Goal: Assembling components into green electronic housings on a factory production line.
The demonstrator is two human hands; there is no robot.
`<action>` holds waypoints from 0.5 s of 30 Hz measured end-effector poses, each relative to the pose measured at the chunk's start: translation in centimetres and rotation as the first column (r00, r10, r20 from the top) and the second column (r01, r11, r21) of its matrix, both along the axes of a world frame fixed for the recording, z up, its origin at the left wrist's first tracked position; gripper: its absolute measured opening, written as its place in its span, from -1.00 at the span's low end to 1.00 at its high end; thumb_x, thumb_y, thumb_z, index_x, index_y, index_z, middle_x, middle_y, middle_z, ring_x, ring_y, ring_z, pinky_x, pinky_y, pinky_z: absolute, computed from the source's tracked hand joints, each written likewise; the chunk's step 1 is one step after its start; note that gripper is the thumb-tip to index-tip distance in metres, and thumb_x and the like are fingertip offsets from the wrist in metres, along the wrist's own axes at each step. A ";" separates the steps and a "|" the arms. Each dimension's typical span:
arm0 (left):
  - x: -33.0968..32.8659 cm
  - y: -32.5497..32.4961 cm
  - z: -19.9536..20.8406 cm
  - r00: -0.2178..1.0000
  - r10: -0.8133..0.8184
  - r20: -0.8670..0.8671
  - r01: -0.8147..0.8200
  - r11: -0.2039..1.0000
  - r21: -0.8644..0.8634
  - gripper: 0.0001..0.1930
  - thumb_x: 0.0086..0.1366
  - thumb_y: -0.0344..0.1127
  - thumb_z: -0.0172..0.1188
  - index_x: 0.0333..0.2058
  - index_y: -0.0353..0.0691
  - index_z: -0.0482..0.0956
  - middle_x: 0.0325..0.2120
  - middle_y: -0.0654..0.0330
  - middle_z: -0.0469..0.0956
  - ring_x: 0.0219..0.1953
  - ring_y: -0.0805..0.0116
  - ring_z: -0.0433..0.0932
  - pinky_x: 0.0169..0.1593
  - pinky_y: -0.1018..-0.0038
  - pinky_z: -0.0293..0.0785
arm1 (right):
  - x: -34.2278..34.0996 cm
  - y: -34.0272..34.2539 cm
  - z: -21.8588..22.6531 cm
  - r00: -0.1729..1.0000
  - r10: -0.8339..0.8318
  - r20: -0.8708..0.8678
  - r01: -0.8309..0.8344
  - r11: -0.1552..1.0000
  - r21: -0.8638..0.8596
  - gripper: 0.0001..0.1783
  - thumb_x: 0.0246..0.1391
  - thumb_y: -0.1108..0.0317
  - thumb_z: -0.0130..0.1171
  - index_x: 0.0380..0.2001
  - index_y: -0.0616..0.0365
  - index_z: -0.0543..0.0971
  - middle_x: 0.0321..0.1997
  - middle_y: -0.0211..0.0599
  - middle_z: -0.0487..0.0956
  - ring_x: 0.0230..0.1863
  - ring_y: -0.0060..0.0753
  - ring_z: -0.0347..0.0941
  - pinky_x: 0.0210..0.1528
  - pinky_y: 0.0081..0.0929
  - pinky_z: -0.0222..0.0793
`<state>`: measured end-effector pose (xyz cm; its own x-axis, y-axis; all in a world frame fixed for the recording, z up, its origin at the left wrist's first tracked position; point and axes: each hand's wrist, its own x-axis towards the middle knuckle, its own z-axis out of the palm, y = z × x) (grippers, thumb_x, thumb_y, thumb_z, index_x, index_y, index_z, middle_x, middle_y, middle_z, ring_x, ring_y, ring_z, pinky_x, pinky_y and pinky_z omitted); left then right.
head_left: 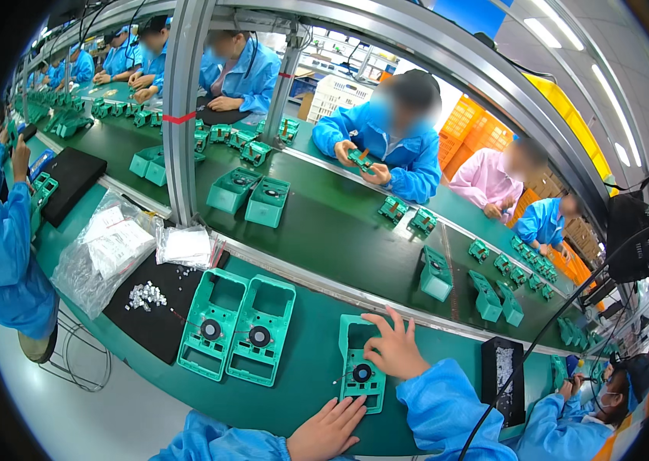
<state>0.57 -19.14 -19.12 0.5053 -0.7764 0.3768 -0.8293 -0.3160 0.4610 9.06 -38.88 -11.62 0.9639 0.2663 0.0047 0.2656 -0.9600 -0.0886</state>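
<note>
A green plastic housing (pixel 350 359) lies on the bench in front of me, with a round black speaker (pixel 362 373) set in its lower half. My left hand (pixel 327 432) rests flat at the lower end of this housing, fingers stretched out and holding nothing. Over the upper right side of the housing is my right hand (pixel 400 349), its fingers apart and the thumb and forefinger curved. Nothing shows between them. To the left, two similar green housings (pixel 211 313) (pixel 262 316) lie side by side, each with a black speaker and thin wires.
Small white parts (pixel 146 296) lie on a black mat (pixel 140 330), beside plastic bags (pixel 113 238). A black tray (pixel 487 361) of small pale pieces stands at right. Beyond runs a conveyor belt (pixel 324 223) bearing green housings. Co-workers sit across and at both sides. A metal post (pixel 180 154) rises at left.
</note>
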 end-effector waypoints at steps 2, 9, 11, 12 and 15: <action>0.0 0.0 -0.2 1.000 0.004 0.002 -0.004 1.000 -0.008 -0.40 0.13 -0.12 0.03 0.08 -0.36 0.19 0.14 -0.02 0.12 0.17 0.08 0.12 0.23 0.20 -0.05 | 0.2 0.2 -0.2 1.000 0.001 0.003 -0.001 1.000 0.007 -0.87 -0.16 0.27 0.19 -0.67 0.01 0.53 0.20 -0.45 0.13 0.30 0.04 -0.22 0.07 0.53 -0.26; 0.1 0.0 0.2 1.000 0.016 0.022 -0.016 1.000 0.009 -0.41 0.13 -0.11 0.03 0.08 -0.35 0.20 0.14 -0.02 0.12 0.17 0.09 0.11 0.23 0.21 -0.05 | 0.7 0.6 -0.1 0.999 0.015 0.035 -0.014 0.999 -0.051 -0.87 -0.20 0.30 0.21 -0.70 0.03 0.52 0.16 -0.41 0.17 0.27 0.01 -0.11 0.06 0.48 -0.17; 0.1 -0.1 0.2 1.000 0.016 0.018 -0.016 1.000 0.012 -0.41 0.13 -0.12 0.03 0.08 -0.35 0.20 0.14 -0.02 0.13 0.17 0.09 0.12 0.23 0.21 -0.05 | 1.1 0.8 0.6 1.000 0.019 -0.003 -0.019 0.997 -0.071 -0.87 -0.22 0.31 0.23 -0.71 0.03 0.52 0.15 -0.39 0.17 0.26 0.00 -0.09 0.06 0.46 -0.15; 0.1 -0.1 0.1 1.000 0.020 0.006 -0.020 1.000 0.007 -0.41 0.13 -0.12 0.04 0.07 -0.35 0.21 0.13 -0.02 0.14 0.17 0.09 0.12 0.23 0.21 -0.04 | 1.3 0.9 0.7 1.000 0.020 -0.005 -0.020 0.997 -0.071 -0.87 -0.22 0.31 0.23 -0.71 0.03 0.52 0.15 -0.39 0.17 0.26 0.00 -0.09 0.06 0.46 -0.15; 0.4 0.0 1.1 0.999 0.034 0.034 -0.034 0.999 -0.017 -0.50 0.15 -0.13 0.03 0.01 -0.31 0.28 0.07 0.02 0.23 0.08 0.13 0.24 0.15 0.24 0.08 | 1.5 1.0 0.9 0.996 0.003 -0.087 -0.010 0.997 -0.083 -0.86 -0.23 0.31 0.24 -0.72 0.03 0.51 0.16 -0.40 0.17 0.26 -0.01 -0.08 0.08 0.43 -0.14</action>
<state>0.96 -19.12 -18.06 0.5180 -0.7524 0.4069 -0.8335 -0.3369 0.4380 10.54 -37.87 -10.73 0.9579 0.2688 -0.1008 0.2669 -0.9632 -0.0317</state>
